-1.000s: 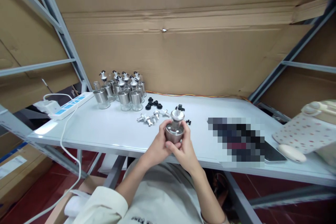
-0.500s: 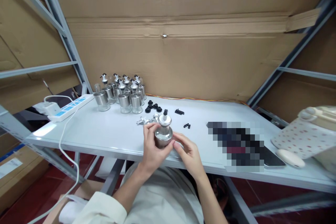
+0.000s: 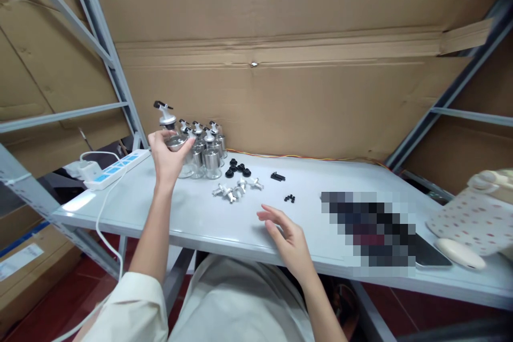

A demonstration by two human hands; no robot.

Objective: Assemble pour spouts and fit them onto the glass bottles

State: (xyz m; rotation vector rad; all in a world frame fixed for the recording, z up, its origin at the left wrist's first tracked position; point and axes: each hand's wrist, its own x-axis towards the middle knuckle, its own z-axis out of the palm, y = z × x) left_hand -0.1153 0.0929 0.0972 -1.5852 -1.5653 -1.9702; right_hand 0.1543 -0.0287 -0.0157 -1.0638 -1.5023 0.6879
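My left hand [image 3: 166,157] is wrapped round a glass and metal bottle [image 3: 175,142] at the back left of the table. A silver pourer spout [image 3: 166,116] with a black flip lever tops that bottle. Right beside it stands a group of similar bottles [image 3: 211,160] with steel sleeves and pourers, partly hidden by my hand. My right hand [image 3: 286,238] hovers over the table's front edge, fingers apart, holding nothing. Between the hands lie silver pourer spouts [image 3: 238,189], with black rubber stoppers [image 3: 238,167] behind them.
Black levers [image 3: 278,176] and small black caps [image 3: 290,199] lie mid-table. A white power strip [image 3: 118,170] with a cable runs along the left edge. On the right are a blurred patch over a dark flat object [image 3: 430,251], a cream oval item [image 3: 460,254] and a dotted container [image 3: 473,214].
My left hand has carried the bottle from the front middle to the bottle group at the back left. My right hand has let go of it and stayed near the front edge.
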